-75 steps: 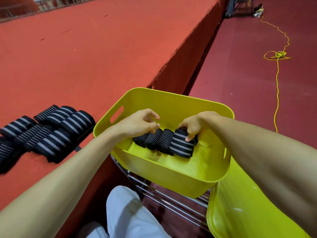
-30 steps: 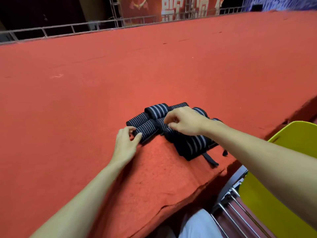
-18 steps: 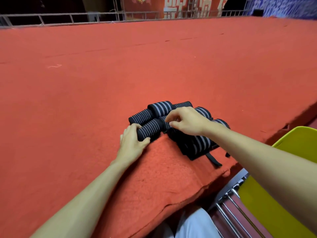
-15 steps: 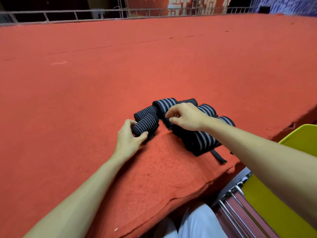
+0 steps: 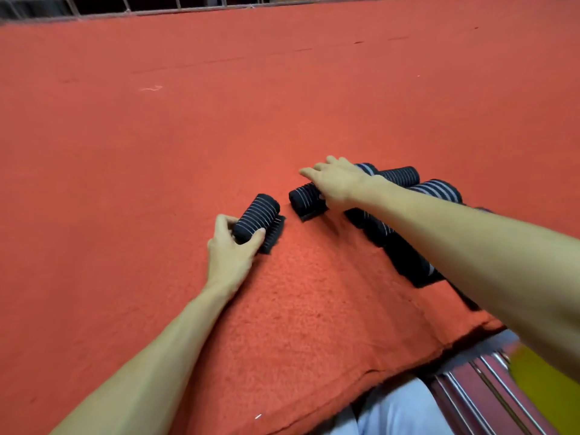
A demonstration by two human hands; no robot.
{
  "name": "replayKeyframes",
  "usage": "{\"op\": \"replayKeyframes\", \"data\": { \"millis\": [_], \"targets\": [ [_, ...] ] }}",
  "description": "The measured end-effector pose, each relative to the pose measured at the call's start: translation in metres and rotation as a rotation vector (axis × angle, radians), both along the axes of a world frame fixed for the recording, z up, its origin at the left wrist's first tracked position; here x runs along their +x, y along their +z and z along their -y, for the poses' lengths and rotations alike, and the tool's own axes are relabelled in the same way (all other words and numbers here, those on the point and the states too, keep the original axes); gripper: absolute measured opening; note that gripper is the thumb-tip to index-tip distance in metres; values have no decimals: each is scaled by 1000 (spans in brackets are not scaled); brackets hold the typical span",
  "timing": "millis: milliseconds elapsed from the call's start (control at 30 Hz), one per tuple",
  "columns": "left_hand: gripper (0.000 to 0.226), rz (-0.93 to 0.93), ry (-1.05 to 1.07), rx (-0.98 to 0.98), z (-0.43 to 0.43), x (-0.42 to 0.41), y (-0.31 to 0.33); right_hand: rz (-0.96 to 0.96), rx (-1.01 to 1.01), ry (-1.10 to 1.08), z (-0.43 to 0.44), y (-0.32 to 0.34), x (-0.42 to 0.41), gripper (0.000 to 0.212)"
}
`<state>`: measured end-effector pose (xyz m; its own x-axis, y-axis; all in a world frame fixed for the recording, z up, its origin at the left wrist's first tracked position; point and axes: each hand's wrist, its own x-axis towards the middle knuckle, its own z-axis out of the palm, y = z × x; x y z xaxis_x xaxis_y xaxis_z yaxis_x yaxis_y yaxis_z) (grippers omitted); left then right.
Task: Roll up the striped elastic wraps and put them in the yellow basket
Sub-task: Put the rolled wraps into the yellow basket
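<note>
Your left hand (image 5: 230,251) grips a rolled black elastic wrap with thin white stripes (image 5: 258,218) at its near end, thumb on the right side and fingers curled round the left. That roll lies on the red felt-covered surface (image 5: 188,136) with its long axis on a diagonal, the far end pointing away from you and to the right. A short loose flap of the wrap lies flat on the felt along the roll's right side. Your right hand (image 5: 340,183) rests palm down on a second striped black roll (image 5: 303,200), fingers straight and slightly spread, reaching left past it; you cannot tell where the thumb sits. This second roll lies nearly crosswise, its free end pointing left, just apart from the first. Behind your right wrist lies a cluster of more striped black rolls (image 5: 434,189), touching one another. A blurred part of the yellow plastic basket (image 5: 543,387) shows at the lower right, beside silver metal rack bars (image 5: 464,384).
</note>
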<state>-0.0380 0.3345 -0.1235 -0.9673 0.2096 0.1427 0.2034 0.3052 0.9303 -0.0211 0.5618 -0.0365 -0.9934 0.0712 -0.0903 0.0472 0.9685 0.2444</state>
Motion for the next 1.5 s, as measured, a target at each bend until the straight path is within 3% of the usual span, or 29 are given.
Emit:
{"op": "replayKeyframes", "data": {
  "millis": [100, 200, 333, 533, 800, 900, 1033, 1167, 1267, 1367, 1500],
  "targets": [
    [30, -25, 1, -26, -3, 1, -1, 79, 150, 33, 6, 1, -5, 63],
    [28, -65, 8, -41, -3, 3, 2, 92, 231, 38, 11, -2, -5, 46],
    [29, -51, 40, 2, -3, 3, 5, -33, 188, 53, 8, 2, 11, 45],
    [34, 41, 107, 121, -4, 28, 28, -322, -283, -2, 5, 39, 75, 48],
    [35, 19, -57, 429, -48, 112, 90, -628, -1308, -248, -20, 83, 201, 48],
    [36, 61, -144, 508, -70, 155, 95, -683, -1438, -234, -38, 95, 247, 33],
    [33, 119, -249, 565, -112, 214, 111, -768, -1519, -304, -75, 97, 310, 32],
    [34, 130, -337, 502, -162, 263, 127, -750, -1558, -416, -118, 92, 384, 27],
    [36, 29, -461, 359, -196, 297, 132, -695, -1523, -547, -146, 78, 439, 26],
    [35, -29, -609, 267, -222, 325, 127, -543, -1304, -694, -167, 54, 485, 35],
    [31, -103, -780, 69, -247, 350, 115, -180, -911, -757, -189, 24, 526, 47]
  ]
}}
